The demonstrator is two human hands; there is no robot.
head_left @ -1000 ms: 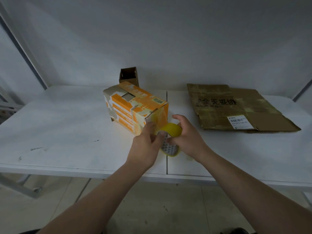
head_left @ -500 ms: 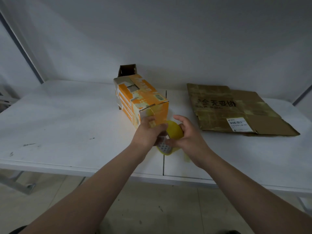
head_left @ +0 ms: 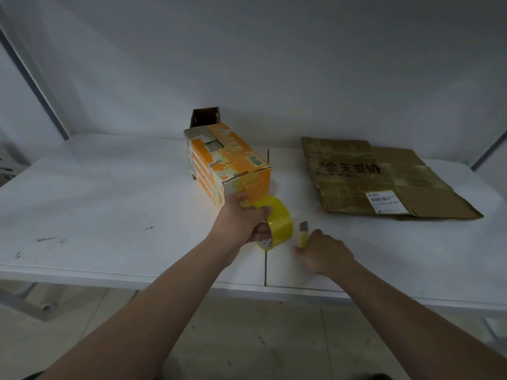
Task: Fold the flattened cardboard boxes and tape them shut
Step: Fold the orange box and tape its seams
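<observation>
A scuffed white table [head_left: 109,204] was backed by a plain grey wall [head_left: 247,64] at twelve o'clock, beige floor tiles [head_left: 247,338] at six.

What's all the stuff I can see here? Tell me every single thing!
orange-and-white box: one, orange and white, middle of the table, tape stuck to its near end
small open box: one, brown, behind the orange-and-white box
flattened cardboard: one, brown with a white label, flat on the right
tape roll: one, yellow, in the left hand
box cutter: one, yellow, in the right hand
table: one, white, under everything
left hand: one, grips the tape roll
right hand: one, holds the box cutter
</observation>
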